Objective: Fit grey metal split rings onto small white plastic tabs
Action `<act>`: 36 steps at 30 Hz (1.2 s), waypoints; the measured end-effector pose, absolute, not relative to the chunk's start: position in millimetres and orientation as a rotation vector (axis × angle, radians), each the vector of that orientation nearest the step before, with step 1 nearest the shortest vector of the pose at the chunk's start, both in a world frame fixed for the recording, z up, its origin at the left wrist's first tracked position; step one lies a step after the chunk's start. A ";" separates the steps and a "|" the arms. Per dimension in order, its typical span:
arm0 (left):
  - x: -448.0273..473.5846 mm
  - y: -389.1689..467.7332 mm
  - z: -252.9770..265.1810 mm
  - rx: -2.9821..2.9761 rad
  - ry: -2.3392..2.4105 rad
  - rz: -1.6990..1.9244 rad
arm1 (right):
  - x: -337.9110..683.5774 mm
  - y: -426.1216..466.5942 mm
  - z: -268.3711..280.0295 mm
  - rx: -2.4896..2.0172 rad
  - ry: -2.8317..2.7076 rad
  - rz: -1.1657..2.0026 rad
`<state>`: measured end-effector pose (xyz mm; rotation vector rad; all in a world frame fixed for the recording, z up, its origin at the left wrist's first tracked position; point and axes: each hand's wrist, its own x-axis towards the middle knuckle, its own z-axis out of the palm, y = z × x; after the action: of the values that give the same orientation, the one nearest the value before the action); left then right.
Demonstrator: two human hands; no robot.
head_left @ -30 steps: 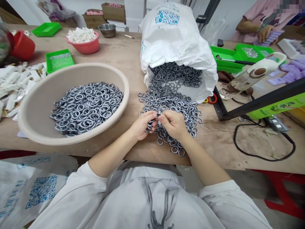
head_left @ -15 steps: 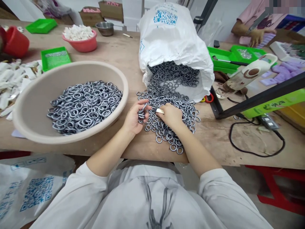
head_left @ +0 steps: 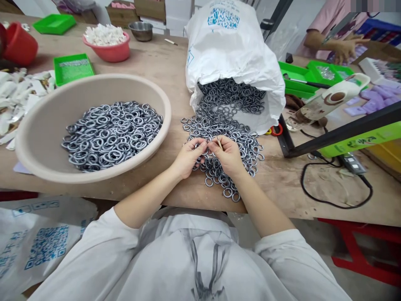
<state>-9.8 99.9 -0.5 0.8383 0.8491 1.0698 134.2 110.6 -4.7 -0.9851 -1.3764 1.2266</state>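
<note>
My left hand (head_left: 188, 159) is closed around several grey rings, mostly hidden by the fingers. Thumb and fingertips meet those of my right hand (head_left: 230, 158), which pinches a small tool with a slim pale handle (head_left: 219, 143); its tip is hidden. Beneath both hands spreads a heap of loose grey rings (head_left: 246, 144) on the table. The heap runs back into the mouth of a white sack (head_left: 234, 54) lying on its side, with more rings inside. To the left of my hands stands a wide beige basin (head_left: 44, 154) holding many shinier-looking rings.
A black metal bar (head_left: 338, 129), a cable (head_left: 303, 184) and a pale-handled trimmer-like device (head_left: 332, 98) lie on the right. Green trays (head_left: 73, 70), a red bowl (head_left: 109, 51) and a metal bowl (head_left: 140, 32) stand behind the basin. A co-worker's hands (head_left: 346, 50) handle purple pieces.
My left hand has turned inward and moved right, its fingers closing to meet the right hand. The pale handle has swung more upright. The co-worker's hands have shifted.
</note>
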 end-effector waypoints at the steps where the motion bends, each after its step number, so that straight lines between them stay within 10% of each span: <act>1: -10.2 99.7 -0.3 0.852 0.846 1.070 | 133.7 109.8 -4.1 -0.991 -1.375 1.211; 11: -7.6 96.5 6.7 0.899 0.812 0.939 | 138.4 107.9 5.0 -1.038 -1.487 1.172; 20: -13.1 100.2 9.1 0.818 0.810 0.984 | 150.7 98.2 11.2 -1.129 -2.001 0.451; 36: -12.1 97.0 11.7 0.782 0.793 0.960 | 168.8 128.7 -4.1 -1.494 -1.827 0.449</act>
<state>-12.1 97.0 11.7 0.7818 0.7926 0.9604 168.8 128.7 -4.1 -1.4944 -1.8273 0.4491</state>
